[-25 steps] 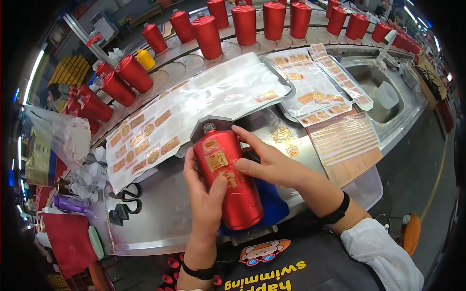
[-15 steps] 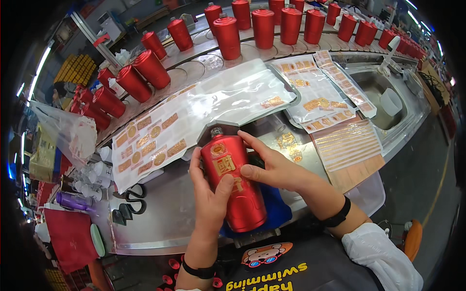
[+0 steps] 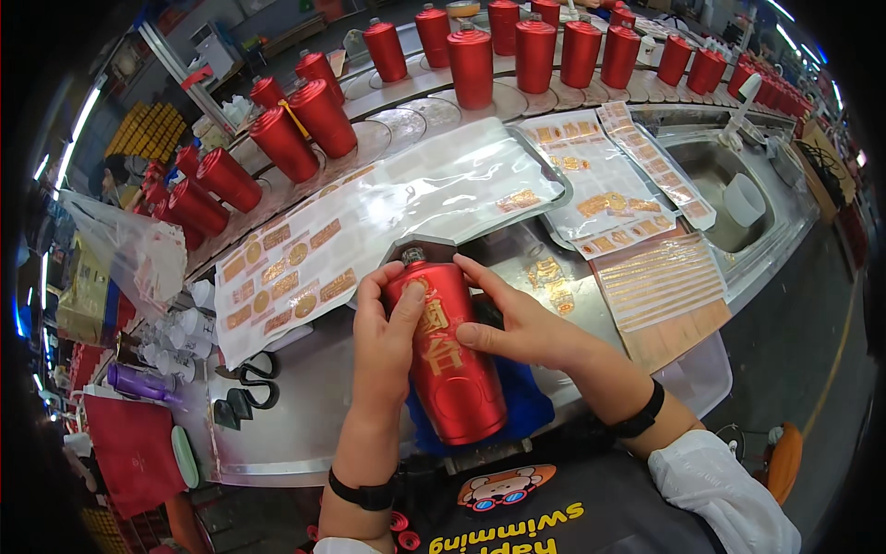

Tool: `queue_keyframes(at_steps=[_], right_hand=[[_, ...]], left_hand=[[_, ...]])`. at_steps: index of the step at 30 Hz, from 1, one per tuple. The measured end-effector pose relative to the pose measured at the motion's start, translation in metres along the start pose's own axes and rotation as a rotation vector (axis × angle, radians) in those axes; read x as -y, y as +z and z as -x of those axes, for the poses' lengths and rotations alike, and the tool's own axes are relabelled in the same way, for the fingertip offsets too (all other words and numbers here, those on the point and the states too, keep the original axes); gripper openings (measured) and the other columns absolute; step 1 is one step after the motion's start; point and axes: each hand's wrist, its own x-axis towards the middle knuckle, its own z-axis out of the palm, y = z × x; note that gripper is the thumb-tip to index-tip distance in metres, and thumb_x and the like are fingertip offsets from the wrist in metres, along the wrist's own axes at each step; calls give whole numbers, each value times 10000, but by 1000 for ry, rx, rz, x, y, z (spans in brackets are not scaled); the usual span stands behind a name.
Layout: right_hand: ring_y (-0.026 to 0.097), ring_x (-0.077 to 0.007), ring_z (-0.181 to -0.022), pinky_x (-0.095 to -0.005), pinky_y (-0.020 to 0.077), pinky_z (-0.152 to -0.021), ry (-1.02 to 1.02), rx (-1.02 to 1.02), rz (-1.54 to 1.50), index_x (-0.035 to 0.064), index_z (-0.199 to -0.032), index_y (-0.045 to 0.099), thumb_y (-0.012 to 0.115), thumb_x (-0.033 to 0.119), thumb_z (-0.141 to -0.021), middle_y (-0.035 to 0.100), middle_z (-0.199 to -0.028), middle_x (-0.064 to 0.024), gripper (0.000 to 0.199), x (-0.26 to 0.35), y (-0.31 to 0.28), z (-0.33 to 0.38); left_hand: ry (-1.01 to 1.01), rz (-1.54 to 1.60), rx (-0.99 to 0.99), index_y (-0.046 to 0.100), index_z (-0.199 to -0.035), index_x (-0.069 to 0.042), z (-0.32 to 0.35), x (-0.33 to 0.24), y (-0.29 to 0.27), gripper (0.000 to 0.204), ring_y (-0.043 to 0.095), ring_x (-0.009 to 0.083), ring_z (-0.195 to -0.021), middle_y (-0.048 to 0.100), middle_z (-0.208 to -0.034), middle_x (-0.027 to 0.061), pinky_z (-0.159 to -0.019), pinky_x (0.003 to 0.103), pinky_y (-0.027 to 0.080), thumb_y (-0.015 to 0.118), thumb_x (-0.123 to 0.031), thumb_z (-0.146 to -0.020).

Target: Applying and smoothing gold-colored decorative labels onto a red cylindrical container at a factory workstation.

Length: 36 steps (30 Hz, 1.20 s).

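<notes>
A red bottle with gold decals on its front lies tilted before me, its clear-topped neck pointing away. Its lower part rests over a blue cloth at the table's near edge. My left hand wraps the upper left side, with the thumb pressed on the decal near the shoulder. From the right, my right hand grips the body, its thumb on the front by the decals and its fingers at the shoulder. Behind the neck stands a grey angled rest. Partly covered by my left thumb is the topmost decal.
Sheets of gold decals cover the table beyond, with more decal sheets at right. A wooden board carries a striped sheet. Black scissors lie at left. Red bottles line a conveyor behind; a sink is far right.
My left hand has slid up the bottle, its thumb now on the top decal, uncovering the lower decal. The bottles on the conveyor have shifted to the right.
</notes>
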Motion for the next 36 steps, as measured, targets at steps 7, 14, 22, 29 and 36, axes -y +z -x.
queue_keyframes(at_steps=[7, 14, 22, 29, 36], right_hand=[[431, -292, -1294, -373, 366, -1063, 25, 24, -36, -40, -1491, 176, 694, 455, -857, 336, -1473, -250, 956, 7, 0, 1], [427, -292, -1305, -371, 367, -1065, 0, 9, -9, -36, -1494, 170, 674, 449, -876, 313, -1492, -249, 933, 2, 1, 0], [431, -296, -1306, -372, 366, -1068, 42, 6, -43, -43, -1493, 166, 667, 444, -882, 303, -1499, -246, 928, 5, -2, 3], [404, -309, -1328, -383, 351, -1082, -33, 44, 48, -58, -1494, 122, 694, 469, -853, 299, -1489, -265, 1008, 3, 0, 3], [382, -327, -1344, -395, 335, -1094, -17, 49, 75, -70, -1491, 112, 720, 483, -824, 297, -1485, -275, 1059, 5, -2, 4]], left_hand=[[25, -141, -31, 457, -1229, 25, -9, 1, -2, 437, 546, 128, -972, 565, -1086, 112, -859, 264, 471, 643, -223, -921], [21, -44, -4, 437, -1254, 29, -3, 1, -2, 393, 544, 126, -981, 550, -1102, 113, -873, 266, 466, 557, -219, -974], [40, 37, 11, 368, -1339, 31, 4, 5, -5, 505, 527, 146, -1052, 505, -1207, 140, -917, 268, 444, 581, -219, -955], [128, -249, 1, 171, -1467, 34, 39, 1, 4, 856, 474, 231, -1205, 365, -1378, 196, -983, 342, 443, 701, -259, -863], [137, -234, 37, 127, -1483, 17, 36, 6, -1, 936, 485, 247, -1198, 369, -1378, 196, -944, 340, 486, 736, -245, -823]])
